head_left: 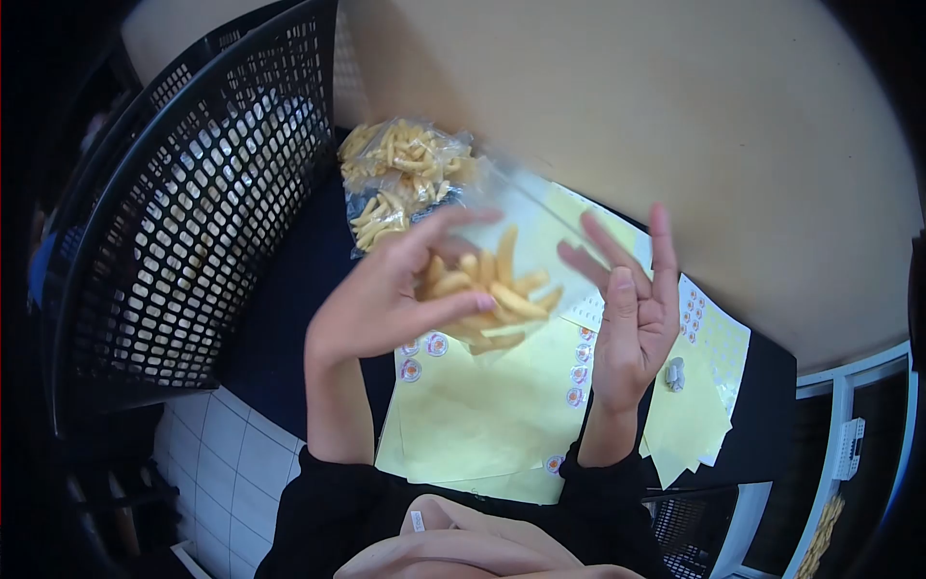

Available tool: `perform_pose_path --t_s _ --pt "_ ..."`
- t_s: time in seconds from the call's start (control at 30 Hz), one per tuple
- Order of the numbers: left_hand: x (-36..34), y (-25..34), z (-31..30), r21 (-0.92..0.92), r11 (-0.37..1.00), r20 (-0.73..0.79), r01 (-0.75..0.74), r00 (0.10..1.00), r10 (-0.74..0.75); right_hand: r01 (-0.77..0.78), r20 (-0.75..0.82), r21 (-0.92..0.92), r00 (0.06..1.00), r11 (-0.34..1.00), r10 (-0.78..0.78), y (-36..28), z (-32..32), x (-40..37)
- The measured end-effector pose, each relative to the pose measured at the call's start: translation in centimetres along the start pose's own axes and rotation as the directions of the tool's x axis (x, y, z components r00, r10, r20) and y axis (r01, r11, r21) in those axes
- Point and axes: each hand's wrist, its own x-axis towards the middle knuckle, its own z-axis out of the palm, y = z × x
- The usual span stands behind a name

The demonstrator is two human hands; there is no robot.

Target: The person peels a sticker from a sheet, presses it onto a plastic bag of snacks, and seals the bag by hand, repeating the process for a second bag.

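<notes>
Snack bag (502,301) between left fingers (473,305), right fingers apart, seemingly 1 bag.

Soft light covers the wall (598,96), shadowed beside the basket (212,212). Right of the basket, the held bag (497,299) blurs. Edges bow and darken.

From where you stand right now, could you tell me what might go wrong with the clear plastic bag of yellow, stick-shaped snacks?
The clear plastic bag seems mostly supported by the left hand, so it might slip. Blur hides whether its mouth is open; if so, the yellow, stick-shaped snacks could spill onto the pale yellow paper sheets below.
</notes>
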Motion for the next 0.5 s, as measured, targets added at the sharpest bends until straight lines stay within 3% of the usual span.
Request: perform_pose_path --t_s 0.03,0.1,0.17,0.23,0.3,0.37,0.43,0.5 --pt "-0.3 -1.2 0.0 -0.089 0.988 -0.13 -0.128 0.985 0.116 -0.007 0.006 0.002 1.0 1.0 0.007 0.2 0.4 0.1" --pt "-0.9 -1.2 -0.9 -0.195 0.972 -0.363 -0.13 0.93 0.052 0.027 -0.042 -0.137 0.999 0.99 -0.033 0.7 1.0 0.4" --pt "-1.1 -1.4 -2.1 -0.225 0.942 -0.522 -0.249 0.847 0.1 -0.003 0.197 -0.266 0.979 0.964 0.058 2.5 0.1 0.2" --pt "-1.4 -1.7 -3.1 -0.245 0.925 -0.598 -0.29 0.796 0.091 -0.133 0.337 -0.34 0.907 0.931 0.253 3.6 0.7 -0.1" --pt "-1.7 -2.5 -3.9 -0.234 0.912 -0.645 -0.337 0.756 0.114 -0.15 0.462 -0.406 0.818 0.901 0.344 5.5 1.4 -0.8" --pt "-1.8 -2.4 -4.1 -0.184 0.929 -0.739 -0.32 0.669 0.084 -0.15 0.548 -0.503 0.707 0.851 0.448 6.3 2.3 -1.5" --pt "-2.4 -1.8 -4.2 -0.18 0.945 -0.761 -0.273 0.648 0.042 -0.037 0.613 -0.64 0.578 0.767 0.539 7.1 2.7 -2.4" --pt "-2.3 -2.3 -4.5 -0.237 0.913 -0.802 -0.332 0.597 0.009 -0.053 0.632 -0.614 0.564 0.787 0.531 7.5 3.4 -3.3"
